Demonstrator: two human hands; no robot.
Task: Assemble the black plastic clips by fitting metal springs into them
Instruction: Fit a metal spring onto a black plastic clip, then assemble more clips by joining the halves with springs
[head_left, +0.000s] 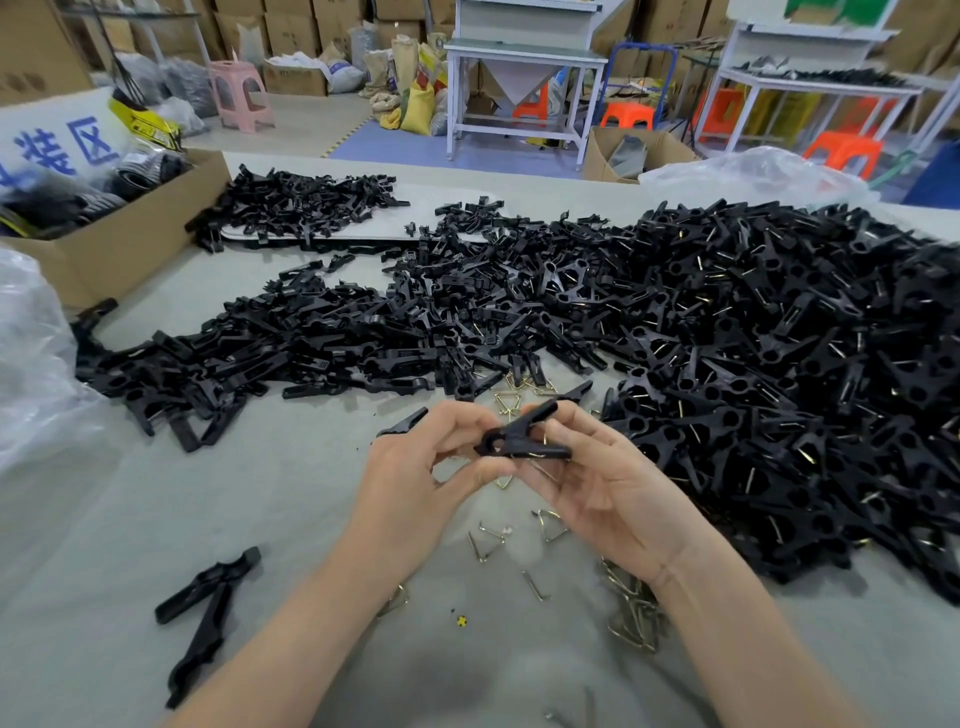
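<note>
Roughly midway: left hand (415, 467) and right hand (602, 483), each grip pinching one black clip (524, 439) at centre; finished clips (779, 364) heaped at 3 o'clock, springless halves (260, 343) at 10, loose springs (631, 613) at 6.

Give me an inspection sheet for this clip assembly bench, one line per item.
Surface: grey table, largely covered by parts.
Job's things: one black clip held in both hands; large pile of sprung clips on the right; pile of bare clip halves centre-left; loose metal springs near the wrists.
Clutter: two stray clip halves near left; cardboard box far left; clear plastic bags on both sides.
Hands: left hand pinches the clip's ring end; right hand grips its other end.
Cables: nothing seen.
Surroundings: white workbenches, pink stool, orange stools, stacked cartons.
</note>
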